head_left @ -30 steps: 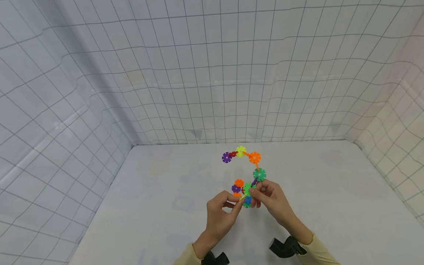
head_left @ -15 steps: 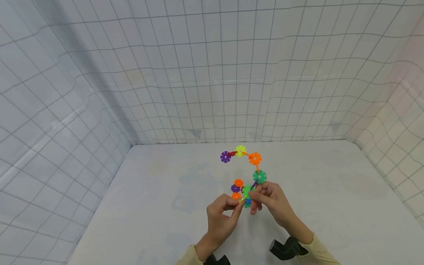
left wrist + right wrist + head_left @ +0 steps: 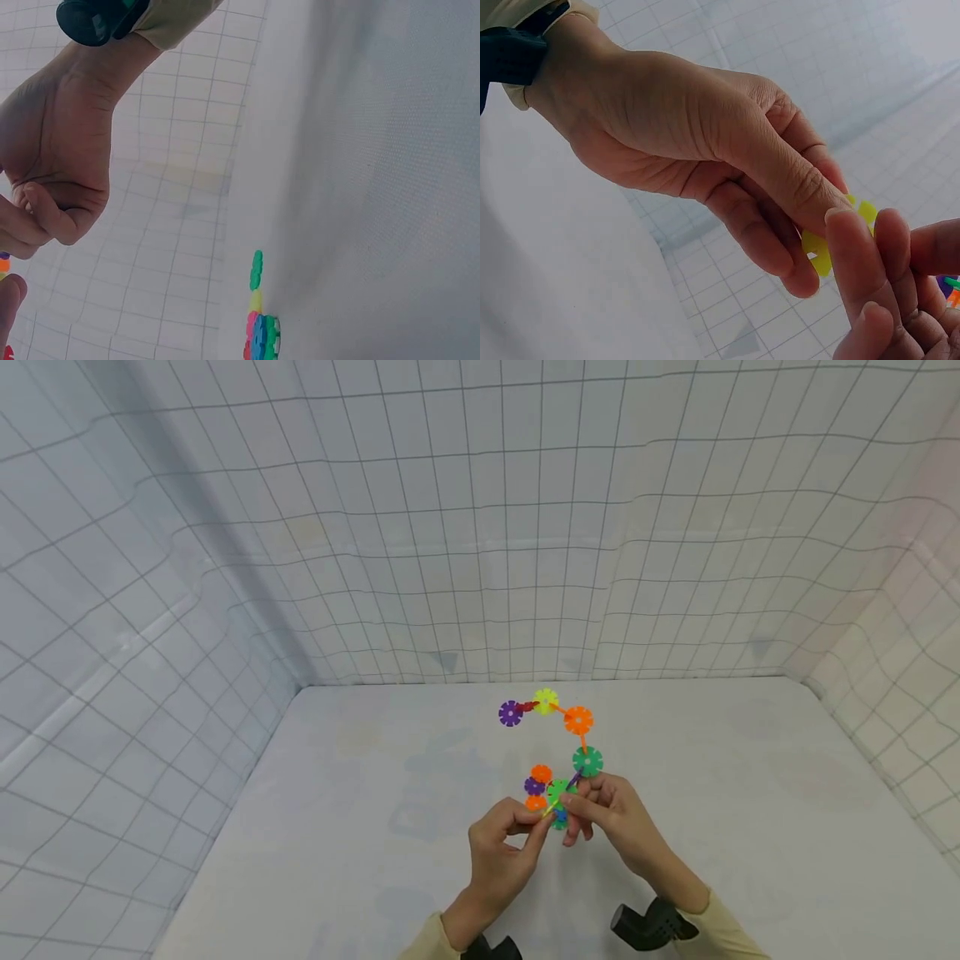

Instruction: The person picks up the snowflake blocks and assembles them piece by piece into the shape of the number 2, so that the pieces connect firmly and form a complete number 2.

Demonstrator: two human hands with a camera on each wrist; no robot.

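Observation:
My left hand [image 3: 501, 852] pinches the lower-left edge of a yellow snowflake disc [image 3: 551, 809], a notched plastic building piece seen edge-on. From the right, my right hand [image 3: 622, 822] pinches the same yellow disc between thumb and fingers; fingertips hide much of it in the right wrist view. A curved chain of linked discs runs up from my right fingers: edge-on purple [image 3: 575, 779], dark green [image 3: 588, 762], orange [image 3: 578, 721], yellow [image 3: 546, 701], red and purple [image 3: 511, 713]. A light green disc [image 3: 559, 792] shows behind the fingertips; its links are partly hidden.
Loose discs, including orange [image 3: 541, 773], purple [image 3: 534, 786] and blue [image 3: 560, 816], lie beyond and below the hands. A white table [image 3: 360, 827] spreads around them, with a grid-patterned sheet [image 3: 480, 568] rising behind and at both sides.
The yellow disc between my hands has shifted slightly down and left. The chain's dark green disc has dropped a little, and its purple end has moved slightly left.

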